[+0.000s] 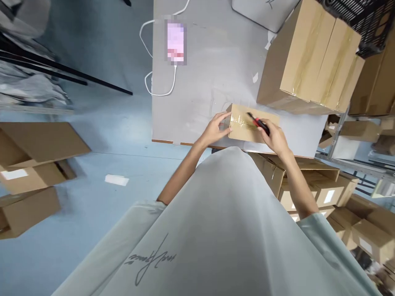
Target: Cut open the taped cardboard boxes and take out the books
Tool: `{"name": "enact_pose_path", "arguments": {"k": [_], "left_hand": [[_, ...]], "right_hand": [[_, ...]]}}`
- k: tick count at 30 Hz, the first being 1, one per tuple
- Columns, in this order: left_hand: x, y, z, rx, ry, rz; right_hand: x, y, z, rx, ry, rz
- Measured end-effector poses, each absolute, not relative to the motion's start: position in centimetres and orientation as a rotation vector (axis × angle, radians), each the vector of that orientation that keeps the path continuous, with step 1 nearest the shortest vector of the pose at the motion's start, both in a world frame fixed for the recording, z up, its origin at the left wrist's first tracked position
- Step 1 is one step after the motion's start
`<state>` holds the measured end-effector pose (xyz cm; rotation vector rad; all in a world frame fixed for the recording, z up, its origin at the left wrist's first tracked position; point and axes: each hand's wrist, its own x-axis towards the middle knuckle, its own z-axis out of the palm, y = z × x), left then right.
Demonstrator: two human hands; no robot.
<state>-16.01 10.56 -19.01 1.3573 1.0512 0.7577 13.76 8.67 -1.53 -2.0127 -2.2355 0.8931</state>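
I find the small carton on the tabletop, near its front edge and between my two hands. My left hand grasps its left end, thumb at the near corner, fingers at the far one. My right hand is closed around a red-and-black tool, by its look a cutter, its dark tip over the carton's top. In my judgement the work is at an early stage: carton steadied, tool in position. Shiny tape lies on the top towards the left end; I note no raised flap, so whatever work the tape and flaps need appears outstanding. Not verifiable: whether the tip touches the tape or hovers above it, whether any slit exists, and what the carton contains. My right hand covers part of the tool's handle, and the phone has its screen blurred out.
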Motion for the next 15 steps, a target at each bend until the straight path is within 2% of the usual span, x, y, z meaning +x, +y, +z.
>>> {"name": "enact_pose_path", "arguments": {"k": [2, 6, 15], "left_hand": [[-15.8, 10.7, -18.5, 1.425, 1.018, 0.732], [-15.3, 10.7, -18.7, 1.440, 0.994, 0.720], [-14.7, 10.1, -19.2, 1.362, 1.002, 0.737]], "right_hand": [[11.1, 10.0, -0.6, -1.947, -2.501, 0.949], [8.1, 11.8, 0.0, -2.026, -2.902, 0.801], [6.9, 12.3, 0.0, -2.019, -3.206, 0.562]]}}
